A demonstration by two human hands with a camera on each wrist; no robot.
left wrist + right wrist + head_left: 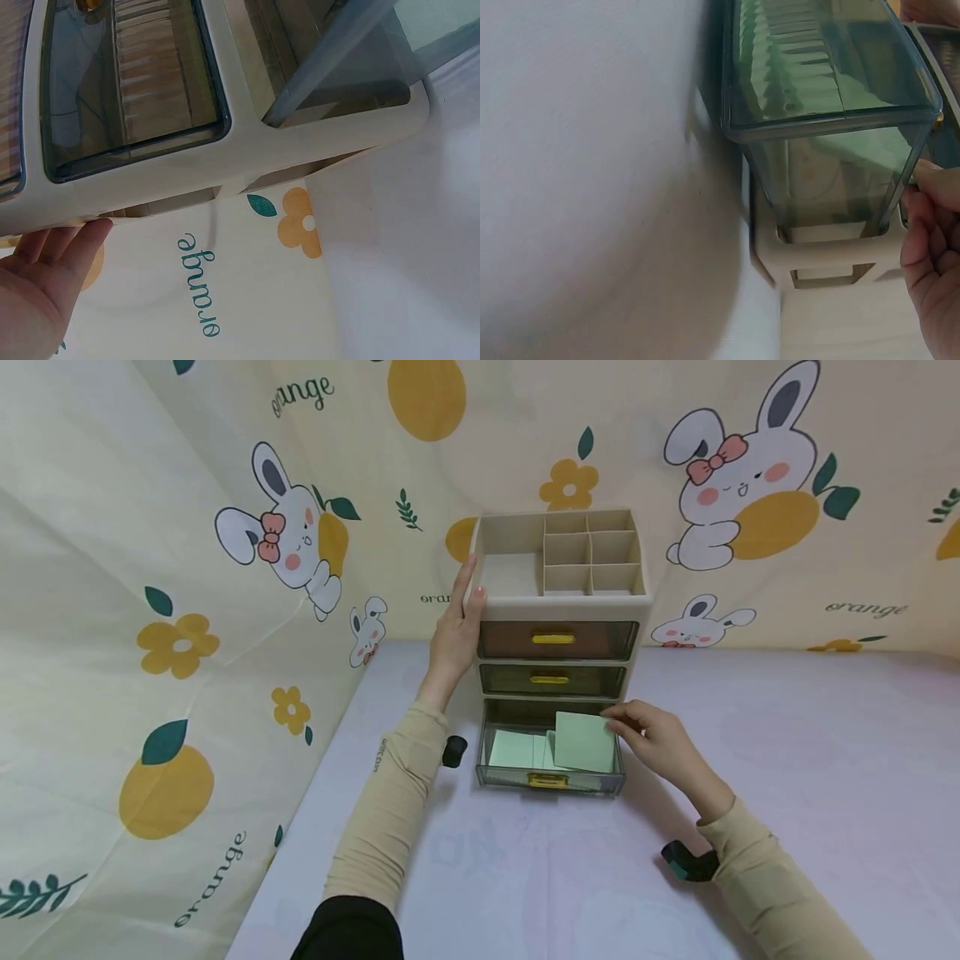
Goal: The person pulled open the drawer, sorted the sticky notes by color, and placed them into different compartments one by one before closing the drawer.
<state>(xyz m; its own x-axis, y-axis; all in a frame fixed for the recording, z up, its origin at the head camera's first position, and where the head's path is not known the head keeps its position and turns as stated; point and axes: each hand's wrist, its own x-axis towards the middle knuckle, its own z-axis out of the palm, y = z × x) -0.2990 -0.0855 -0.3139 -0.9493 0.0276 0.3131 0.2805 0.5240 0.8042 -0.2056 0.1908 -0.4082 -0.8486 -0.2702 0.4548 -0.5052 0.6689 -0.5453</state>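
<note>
A white desktop organizer (562, 608) has its clear bottom drawer (498, 779) pulled out toward me. My right hand (663, 747) pinches the right edge of a pale green square of paper (583, 742), which stands tilted over the drawer's right part. More pale green paper (512, 748) lies inside the drawer on the left. In the right wrist view my right thumb and fingers (926, 240) meet at the drawer's upper edge. My left hand (453, 639) rests along the organizer's left side with its fingers extended. The left wrist view shows those fingers (56, 247) against the side wall.
Above the bottom drawer are two shut drawers with yellow handles (552, 639). The organizer's top has several compartments (567, 550). A cloth printed with rabbits and oranges (180, 793) hangs behind and to the left of the pale table (787, 760).
</note>
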